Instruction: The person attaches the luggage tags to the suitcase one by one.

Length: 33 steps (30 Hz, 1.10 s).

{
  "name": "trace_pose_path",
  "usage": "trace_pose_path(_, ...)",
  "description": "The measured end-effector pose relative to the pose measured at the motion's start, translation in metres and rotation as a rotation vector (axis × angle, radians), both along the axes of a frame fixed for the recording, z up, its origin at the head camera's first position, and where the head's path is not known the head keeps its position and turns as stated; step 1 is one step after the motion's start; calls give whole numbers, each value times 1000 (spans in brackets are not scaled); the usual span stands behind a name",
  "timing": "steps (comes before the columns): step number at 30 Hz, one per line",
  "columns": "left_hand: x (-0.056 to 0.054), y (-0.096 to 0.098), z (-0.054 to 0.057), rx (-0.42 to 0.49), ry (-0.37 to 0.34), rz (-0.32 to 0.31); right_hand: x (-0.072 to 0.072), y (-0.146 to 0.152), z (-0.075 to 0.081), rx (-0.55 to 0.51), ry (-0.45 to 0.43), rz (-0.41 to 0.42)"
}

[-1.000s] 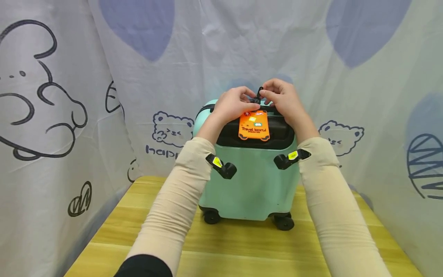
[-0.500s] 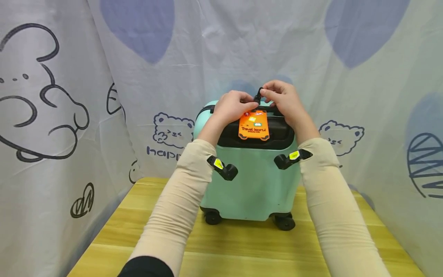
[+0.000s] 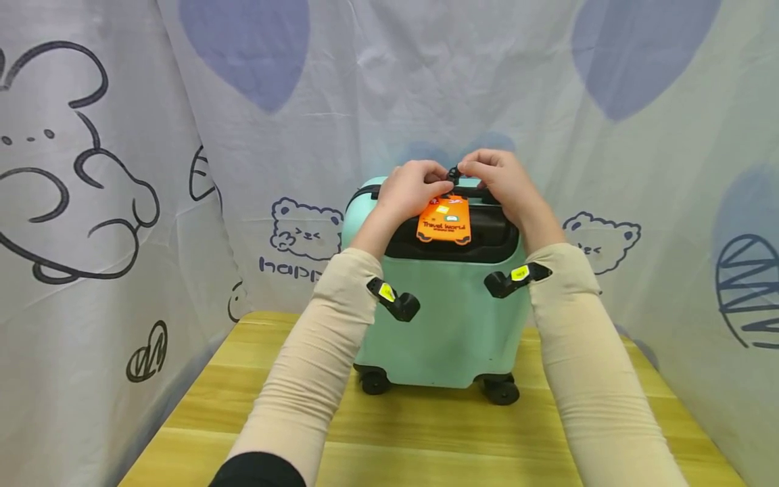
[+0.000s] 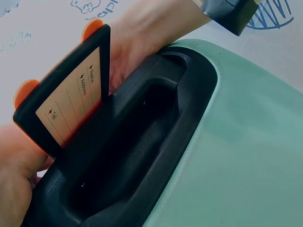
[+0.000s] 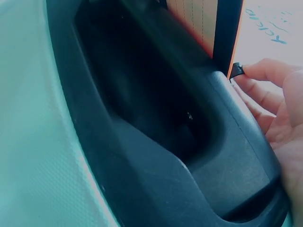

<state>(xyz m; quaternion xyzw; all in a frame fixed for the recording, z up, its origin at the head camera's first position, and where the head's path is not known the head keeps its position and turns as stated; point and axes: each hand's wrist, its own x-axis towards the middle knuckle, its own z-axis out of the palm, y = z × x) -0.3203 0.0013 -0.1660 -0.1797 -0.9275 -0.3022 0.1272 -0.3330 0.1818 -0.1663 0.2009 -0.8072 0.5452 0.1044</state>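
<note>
An orange luggage tag (image 3: 444,222) printed "Travel World" hangs against the black handle of a mint-green suitcase (image 3: 444,318). My left hand (image 3: 406,189) pinches the black strap (image 3: 454,176) right above the tag's top edge. From the other side, thumb and fingertips of my right hand (image 3: 502,179) pinch that strap near its end. The strap end (image 5: 237,70) shows between finger and thumb in the right wrist view. In the left wrist view, the tag's back (image 4: 78,97) bears a lined card reading Name and Address. Most of the strap's loop is hidden.
The suitcase stands upright on black wheels (image 3: 500,390) on a wood-grain table (image 3: 426,433). A pale curtain (image 3: 389,81) with cartoon bears hangs behind and at both sides. A black wrist camera (image 3: 398,304) sits on the left sleeve, another wrist camera (image 3: 508,281) on the right.
My right hand has come down slightly, and the strap end has dropped from standing tall to close above the left fingertips. The tag has shifted a little left and tilted.
</note>
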Motion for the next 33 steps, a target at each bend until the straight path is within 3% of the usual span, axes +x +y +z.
trace_pose_path(10,0,5,-1,35,42,-12,0,3,4,31,-51,26)
trace_pose_path(15,2,5,-2,40,31,-14,1,3,4,62,-82,13)
trace_pose_path(33,4,7,1,48,68,-28,7,6,6,77,-61,20)
